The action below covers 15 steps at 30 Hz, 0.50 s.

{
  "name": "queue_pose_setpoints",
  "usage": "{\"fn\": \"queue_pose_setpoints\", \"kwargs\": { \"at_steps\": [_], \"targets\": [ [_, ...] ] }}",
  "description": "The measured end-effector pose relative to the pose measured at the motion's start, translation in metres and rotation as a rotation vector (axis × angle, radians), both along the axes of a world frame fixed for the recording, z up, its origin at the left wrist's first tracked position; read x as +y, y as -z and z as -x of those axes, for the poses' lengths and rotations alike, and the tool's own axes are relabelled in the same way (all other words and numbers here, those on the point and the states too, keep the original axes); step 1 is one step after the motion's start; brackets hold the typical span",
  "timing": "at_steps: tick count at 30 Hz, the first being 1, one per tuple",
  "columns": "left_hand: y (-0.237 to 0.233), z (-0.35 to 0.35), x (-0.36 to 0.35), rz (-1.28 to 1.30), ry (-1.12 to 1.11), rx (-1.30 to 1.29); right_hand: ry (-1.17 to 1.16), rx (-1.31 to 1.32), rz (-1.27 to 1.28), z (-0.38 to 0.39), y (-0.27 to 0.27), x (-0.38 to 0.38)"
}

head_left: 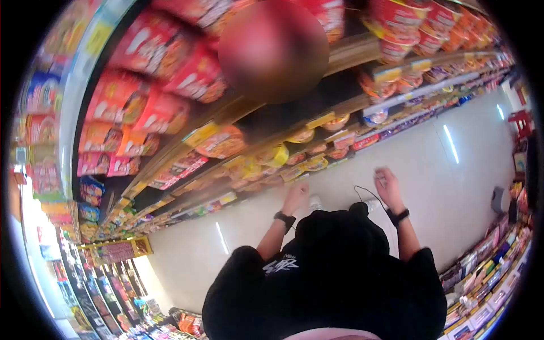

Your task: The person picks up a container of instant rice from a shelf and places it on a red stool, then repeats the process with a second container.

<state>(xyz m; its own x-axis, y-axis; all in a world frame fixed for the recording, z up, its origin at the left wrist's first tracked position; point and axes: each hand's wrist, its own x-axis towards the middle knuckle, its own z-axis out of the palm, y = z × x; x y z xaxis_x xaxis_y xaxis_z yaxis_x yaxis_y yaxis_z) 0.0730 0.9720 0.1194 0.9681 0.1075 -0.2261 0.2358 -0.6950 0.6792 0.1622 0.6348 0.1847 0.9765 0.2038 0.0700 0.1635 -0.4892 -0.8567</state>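
My left hand (296,198) is in front of my body, near the lower shelves, smeared by motion, so its fingers are hard to make out. Over the pale floor (345,184), my right hand (387,184) is raised with its fingers curled; whether it holds anything is too small to tell. Each wrist wears a black band, and a thin black cable (368,191) loops beside the right hand. Red noodle packs (164,110) and bowl noodles (221,141) stand on the shelves ahead.
Long shelves (340,59) run diagonally across the front. A round blur covers part of the upper shelves. More racks of goods stand at the lower left (102,289) and lower right (487,277). A red stool (520,122) is at the far right.
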Motion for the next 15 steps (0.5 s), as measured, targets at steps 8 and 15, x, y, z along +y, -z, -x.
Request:
{"fn": "queue_pose_setpoints", "kwargs": {
  "at_steps": [8,15],
  "targets": [
    [0.169,-0.008,-0.041,-0.08,0.442,0.851,0.493,0.393,0.481,0.172,0.089,-0.251],
    [0.141,-0.158,-0.214,-0.038,0.374,0.892,0.411,0.69,0.26,0.183,0.084,-0.289]
  ]
}}
